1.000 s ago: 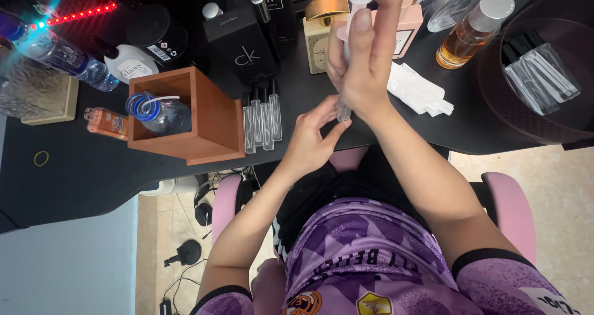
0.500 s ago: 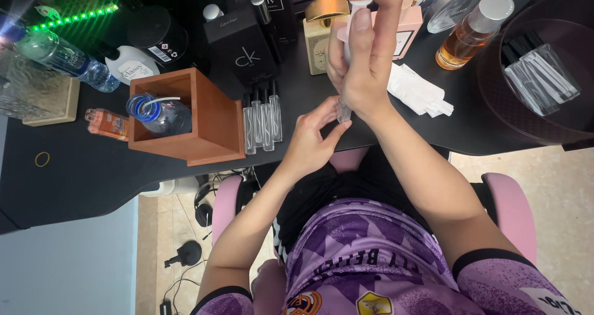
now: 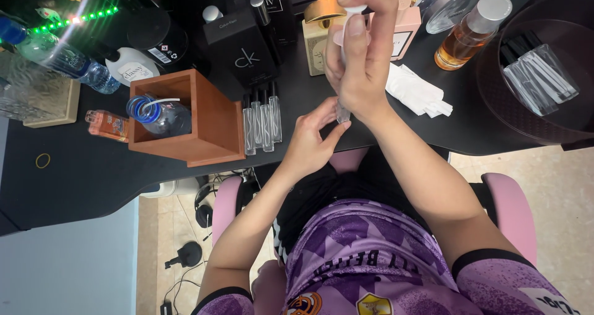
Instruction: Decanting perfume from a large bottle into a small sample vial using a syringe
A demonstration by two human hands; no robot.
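My right hand [image 3: 362, 58] is raised over the desk edge, fingers wrapped around a thin clear syringe-like tube [image 3: 348, 24] with a white top, held upright. Its lower tip meets a small clear glass vial [image 3: 342, 113]. My left hand [image 3: 309, 143] pinches that vial from below with thumb and fingertips. Most of the tube is hidden inside my right fist.
A row of slim clear spray vials [image 3: 260, 124] stands beside a wooden box [image 3: 213, 120] holding a blue-capped bottle. Black boxes, perfume bottles [image 3: 470, 33], a white cloth [image 3: 417, 92] and a dark round tray [image 3: 495, 98] of clear vials crowd the black desk [image 3: 80, 179]. A pink chair arm [image 3: 510, 210] is below.
Both hands keep nearly the same pose over the vial. The light strip at the far left has turned from red to green.
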